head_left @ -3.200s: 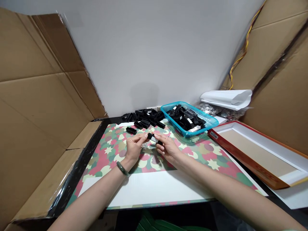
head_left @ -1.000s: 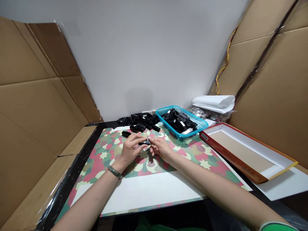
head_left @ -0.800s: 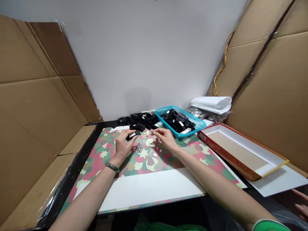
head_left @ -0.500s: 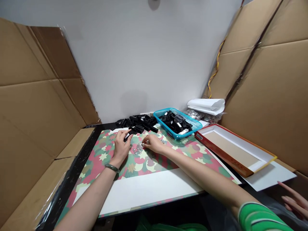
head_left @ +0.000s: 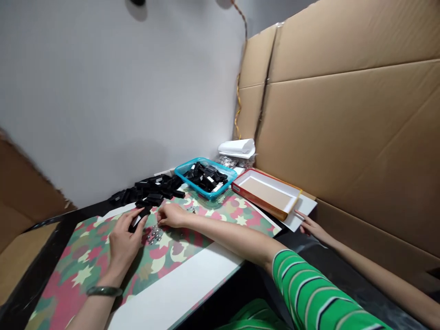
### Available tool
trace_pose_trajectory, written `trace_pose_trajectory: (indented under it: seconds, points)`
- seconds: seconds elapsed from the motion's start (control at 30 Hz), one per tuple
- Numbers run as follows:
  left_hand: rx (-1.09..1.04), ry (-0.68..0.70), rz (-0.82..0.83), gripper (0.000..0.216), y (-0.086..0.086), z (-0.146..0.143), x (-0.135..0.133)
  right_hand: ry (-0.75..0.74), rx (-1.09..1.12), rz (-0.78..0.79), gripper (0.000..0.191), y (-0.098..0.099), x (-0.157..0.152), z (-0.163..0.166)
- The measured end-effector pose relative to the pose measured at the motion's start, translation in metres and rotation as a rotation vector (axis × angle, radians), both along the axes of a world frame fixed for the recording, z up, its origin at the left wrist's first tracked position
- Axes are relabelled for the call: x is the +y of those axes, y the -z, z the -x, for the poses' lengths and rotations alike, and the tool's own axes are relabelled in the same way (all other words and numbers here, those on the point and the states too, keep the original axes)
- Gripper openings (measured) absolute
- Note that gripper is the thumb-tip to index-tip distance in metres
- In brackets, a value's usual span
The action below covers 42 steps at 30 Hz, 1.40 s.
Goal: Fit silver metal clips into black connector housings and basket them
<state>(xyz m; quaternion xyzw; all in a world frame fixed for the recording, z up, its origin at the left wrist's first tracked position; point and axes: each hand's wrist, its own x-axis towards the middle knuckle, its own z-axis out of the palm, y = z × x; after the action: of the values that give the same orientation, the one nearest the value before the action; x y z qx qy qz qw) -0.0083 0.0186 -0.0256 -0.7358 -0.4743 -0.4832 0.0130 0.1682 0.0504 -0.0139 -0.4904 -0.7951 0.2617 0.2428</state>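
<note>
Left hand (head_left: 122, 243) has its fingers clamped on a black plastic connector (head_left: 139, 218); right hand (head_left: 172, 215), fingers together, lies just beside small metal parts (head_left: 154, 234) on a camouflage-print mat (head_left: 68, 270).

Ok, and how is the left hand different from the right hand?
The left hand pinches a black plastic block, while the right hand shows nothing held, fingertips down beside small silver pieces. The left wrist wears a green bangle; the right arm has a green striped sleeve. Both hands are over the camouflage-patterned mat.
</note>
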Motion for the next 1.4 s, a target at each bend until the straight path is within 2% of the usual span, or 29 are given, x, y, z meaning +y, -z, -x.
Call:
trace_pose_trajectory:
  seconds: [0.13,0.23,0.3,0.4,0.47,0.53,0.67,0.83,1.1,1.4]
  points:
    - [-0.001,-0.011,0.043,0.032,0.0,-0.003,-0.004,0.018,0.25,0.01,0.021,-0.003,-0.009,-0.009]
    - [-0.015,0.047,0.045,0.027,-0.002,-0.007,-0.009,0.006,0.371,0.04,0.015,-0.002,-0.019,-0.018]
    - [-0.018,0.113,0.039,0.023,-0.003,-0.011,-0.012,-0.004,0.477,0.117,0.01,0.001,-0.025,-0.023]
    - [-0.033,0.174,0.053,0.02,-0.005,-0.018,-0.016,0.014,0.731,0.333,0.009,0.006,-0.029,-0.029]
    - [-0.063,0.199,0.08,0.019,-0.005,-0.022,-0.019,0.02,0.821,0.355,0.008,0.009,-0.028,-0.032]
    - [-0.101,0.222,0.139,0.02,-0.004,-0.024,-0.021,-0.005,0.894,0.329,0.019,0.012,-0.024,-0.033]
    - [-0.147,0.233,0.202,0.022,-0.001,-0.025,-0.022,-0.004,0.944,0.323,0.031,0.014,-0.02,-0.033]
    - [-0.157,0.249,0.221,0.022,0.0,-0.024,-0.02,-0.032,0.994,0.328,0.028,0.012,-0.022,-0.033]
    - [-0.143,0.283,0.216,0.021,0.001,-0.022,-0.018,-0.027,1.049,0.496,0.028,0.004,-0.026,-0.036]
    - [-0.146,0.308,0.213,0.021,-0.004,-0.026,-0.021,-0.019,1.046,0.55,0.028,0.003,-0.03,-0.036]
